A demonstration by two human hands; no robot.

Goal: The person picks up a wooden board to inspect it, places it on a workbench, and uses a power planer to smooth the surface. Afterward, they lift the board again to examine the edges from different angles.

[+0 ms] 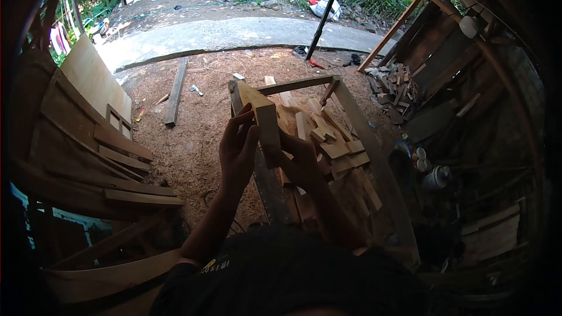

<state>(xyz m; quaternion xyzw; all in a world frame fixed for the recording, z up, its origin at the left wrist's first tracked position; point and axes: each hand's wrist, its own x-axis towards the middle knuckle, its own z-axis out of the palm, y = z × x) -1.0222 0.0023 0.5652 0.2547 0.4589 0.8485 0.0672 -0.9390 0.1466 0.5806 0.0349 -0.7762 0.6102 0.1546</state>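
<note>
Between my two hands, in the middle of the head view, is a thick wooden board (267, 126), raised with one end toward me. My left hand (239, 140) grips its left side, with the fingers along the face and edge. On the opposite side, my right hand (298, 157) holds the board lower down; part of its fingers is hidden behind the wood. Below and to the right, several cut wood pieces (336, 151) lie in a loose heap inside a wooden frame (366, 129).
Boards lean at the left beside a pale plywood sheet (96, 79). A beam (175, 93) lies on the shaving-covered ground near a small metal tool (196, 89). Offcuts (398, 88) are piled at the right, with cans (436, 177) nearer me. A dark post (325, 14) stands ahead.
</note>
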